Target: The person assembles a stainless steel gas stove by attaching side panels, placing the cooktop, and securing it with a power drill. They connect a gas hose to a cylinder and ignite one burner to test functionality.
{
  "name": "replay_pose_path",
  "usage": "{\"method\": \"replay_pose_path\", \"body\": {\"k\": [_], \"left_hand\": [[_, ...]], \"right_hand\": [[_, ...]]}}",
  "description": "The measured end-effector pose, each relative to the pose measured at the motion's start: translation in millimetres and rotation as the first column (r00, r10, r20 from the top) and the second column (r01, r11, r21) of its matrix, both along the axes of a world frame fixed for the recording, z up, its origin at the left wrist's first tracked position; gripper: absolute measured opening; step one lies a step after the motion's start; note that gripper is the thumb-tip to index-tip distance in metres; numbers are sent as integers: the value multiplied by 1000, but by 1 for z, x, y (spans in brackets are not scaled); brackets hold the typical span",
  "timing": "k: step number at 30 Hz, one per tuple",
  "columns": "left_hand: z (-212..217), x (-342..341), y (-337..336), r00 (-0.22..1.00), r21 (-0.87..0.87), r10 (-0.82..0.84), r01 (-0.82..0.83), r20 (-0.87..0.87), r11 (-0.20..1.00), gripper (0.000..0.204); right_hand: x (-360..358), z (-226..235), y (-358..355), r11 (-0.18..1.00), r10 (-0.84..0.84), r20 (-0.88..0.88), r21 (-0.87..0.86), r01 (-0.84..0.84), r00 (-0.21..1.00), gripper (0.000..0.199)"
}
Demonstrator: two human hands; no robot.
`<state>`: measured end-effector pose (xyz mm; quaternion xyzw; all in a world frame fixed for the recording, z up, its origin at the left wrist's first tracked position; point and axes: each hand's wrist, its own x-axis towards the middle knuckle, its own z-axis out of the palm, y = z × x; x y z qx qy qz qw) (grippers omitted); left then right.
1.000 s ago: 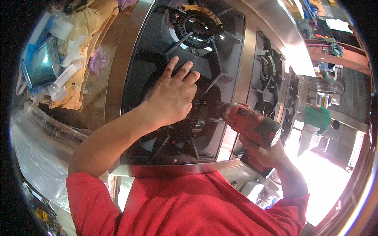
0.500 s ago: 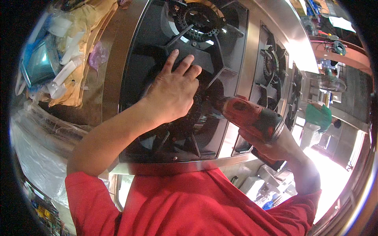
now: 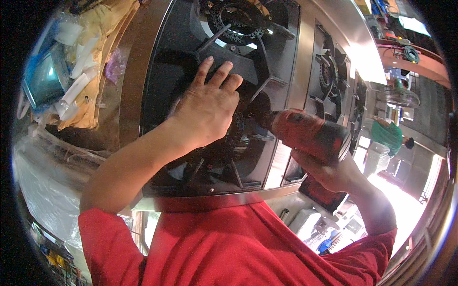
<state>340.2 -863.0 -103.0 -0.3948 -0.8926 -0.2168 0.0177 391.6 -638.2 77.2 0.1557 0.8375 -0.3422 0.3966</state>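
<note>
My right hand [image 3: 324, 167] is wrapped round the handle of a red and black cordless drill [image 3: 307, 135]. The drill lies nearly level, its nose pointing left at the near burner of a dark gas stove top [image 3: 176, 71]. Its tip is lost in shadow beside the burner, so contact cannot be made out. My left hand [image 3: 207, 109] rests over the pan support between the near burner and the far burner [image 3: 234, 21], fingers stretched out and apart. The thumb side and what lies under the palm are hidden.
More burners [image 3: 328, 71] continue to the right along the steel top. At left lie cardboard [image 3: 114, 28], a blue plastic-wrapped piece [image 3: 47, 78] and purple plastic [image 3: 116, 66]. Clear sheeting [image 3: 43, 167] covers something below them. A person in green [image 3: 387, 138] is far right.
The drill and my right hand have shifted slightly right and tilted, with the battery end swung a little left. My left hand has barely moved. The whole view has drifted slightly.
</note>
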Motion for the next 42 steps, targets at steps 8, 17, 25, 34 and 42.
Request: {"method": "replay_pose_path", "body": {"k": [8,17,25,34,42], "left_hand": [[0,1,0,1000,-5,-3,3,-9,1000,27],[0,1,-2,1000,11,0,0,-24,1000,23],[2,0,-1,1000,-39,-2,1,-27,999,23],[2,0,0,1000,-48,1,-2,-7,999,22],[-1,-1,-3,1000,17,1,-1,-11,1000,21]], "right_hand": [[9,-10,-2,985,-121,-68,-128,112,990,50],[8,-4,-11,994,106,-98,-24,-109,989,36],[10,-14,-1,998,-7,-54,68,11,998,41],[13,-18,-5,978,1,-195,-203,-41,981,50],[6,0,-12,999,35,-188,22,-31,982,48]]}}
